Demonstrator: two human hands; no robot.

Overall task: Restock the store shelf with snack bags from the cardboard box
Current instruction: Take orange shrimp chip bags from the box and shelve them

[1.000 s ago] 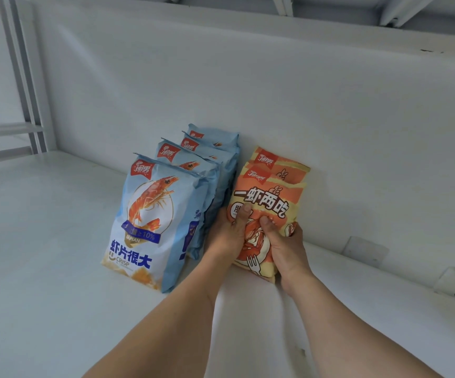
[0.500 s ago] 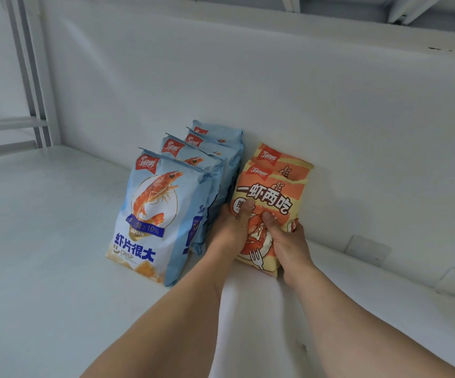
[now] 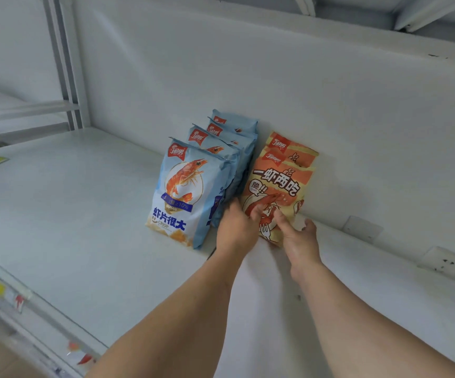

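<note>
The shelf (image 3: pixel 84 214) under my arms looks like painted metal, white and smooth with a dull sheen, and the back panel (image 3: pixel 275 85) has the same flat matt paint, marked by a few dark chips. The blue snack bags (image 3: pixel 185 192) and the orange snack bags (image 3: pixel 278 186) look like thin plastic film, printed, softly satin rather than glossy, with crimped top seams and light creasing. Along the shelf's front edge runs a price rail (image 3: pixel 16 293) of clear, shiny plastic over paper labels
</note>
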